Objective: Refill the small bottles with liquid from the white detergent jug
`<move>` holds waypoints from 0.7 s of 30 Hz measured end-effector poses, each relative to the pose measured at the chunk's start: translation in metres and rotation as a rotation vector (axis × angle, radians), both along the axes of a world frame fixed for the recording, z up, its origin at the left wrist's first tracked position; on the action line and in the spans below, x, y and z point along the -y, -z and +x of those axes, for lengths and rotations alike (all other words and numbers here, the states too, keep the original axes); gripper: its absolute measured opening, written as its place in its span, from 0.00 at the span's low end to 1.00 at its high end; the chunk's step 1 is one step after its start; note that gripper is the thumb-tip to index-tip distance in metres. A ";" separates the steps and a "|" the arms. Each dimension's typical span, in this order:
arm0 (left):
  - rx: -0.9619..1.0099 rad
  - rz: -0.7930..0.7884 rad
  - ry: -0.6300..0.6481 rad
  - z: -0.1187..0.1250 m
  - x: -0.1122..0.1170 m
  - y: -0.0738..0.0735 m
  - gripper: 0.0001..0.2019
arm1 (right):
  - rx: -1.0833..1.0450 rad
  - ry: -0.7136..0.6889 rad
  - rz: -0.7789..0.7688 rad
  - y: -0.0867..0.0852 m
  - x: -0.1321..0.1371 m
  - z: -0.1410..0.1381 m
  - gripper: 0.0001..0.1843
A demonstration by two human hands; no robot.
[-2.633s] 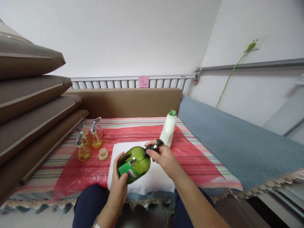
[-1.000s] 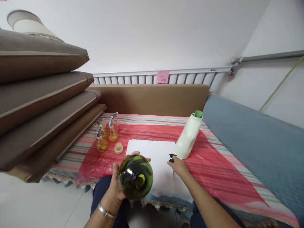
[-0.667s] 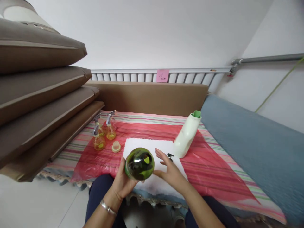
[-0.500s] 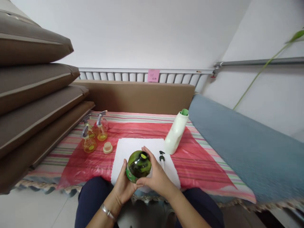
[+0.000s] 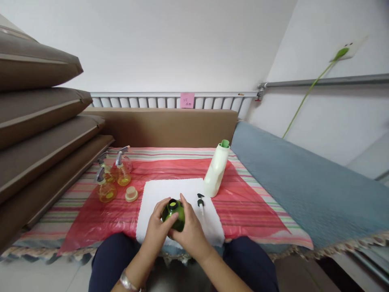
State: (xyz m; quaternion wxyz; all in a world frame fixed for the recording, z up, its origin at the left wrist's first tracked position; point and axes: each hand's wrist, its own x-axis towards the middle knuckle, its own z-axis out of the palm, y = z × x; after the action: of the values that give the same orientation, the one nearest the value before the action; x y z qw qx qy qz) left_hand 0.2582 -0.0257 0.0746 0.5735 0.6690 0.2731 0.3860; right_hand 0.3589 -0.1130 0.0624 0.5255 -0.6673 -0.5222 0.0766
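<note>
We have the fingers (image 5: 177,219) of our left hand (image 5: 156,228) and right hand (image 5: 192,232) wrapped around the green bottle (image 5: 180,218), lower middle of the frame, above the white cloth (image 5: 152,195). Its open mouth faces up toward us; how full it is we cannot tell. The dark pump (image 5: 200,202) lies on the cloth to its right. Just beyond we see a pale bottle (image 5: 215,173) with a green piece (image 5: 225,143) in its mouth, its contents hidden. At the left of the frame we see clear spray bottles (image 5: 123,175) with yellow liquid (image 5: 124,181) low inside, and a pale cap (image 5: 131,194) near them on the red sheet (image 5: 170,168)
</note>
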 end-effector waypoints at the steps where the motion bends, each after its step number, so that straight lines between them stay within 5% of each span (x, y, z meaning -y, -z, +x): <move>1: 0.008 -0.047 0.008 0.002 0.000 0.000 0.20 | 0.003 -0.006 -0.016 -0.001 0.001 -0.001 0.53; 7: 0.034 -0.194 0.069 0.004 -0.002 -0.013 0.19 | -0.152 -0.055 -0.083 -0.015 0.003 0.001 0.54; 14: 0.140 -0.389 0.301 -0.013 -0.003 -0.044 0.25 | -0.975 -0.394 0.103 -0.042 0.010 0.027 0.42; 18: 0.221 -0.448 0.476 -0.017 0.014 -0.043 0.34 | -1.062 -0.396 0.199 -0.053 0.015 0.036 0.37; 21: 0.283 -0.427 0.451 -0.013 0.029 -0.041 0.39 | -1.060 -0.423 0.222 -0.057 0.017 0.037 0.38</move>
State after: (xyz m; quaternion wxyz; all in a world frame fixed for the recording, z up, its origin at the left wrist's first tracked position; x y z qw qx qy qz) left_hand 0.2455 -0.0549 0.1157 0.8038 0.5173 0.1107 0.2723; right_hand 0.3962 -0.1304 0.1197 0.7553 -0.3599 -0.3149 0.4482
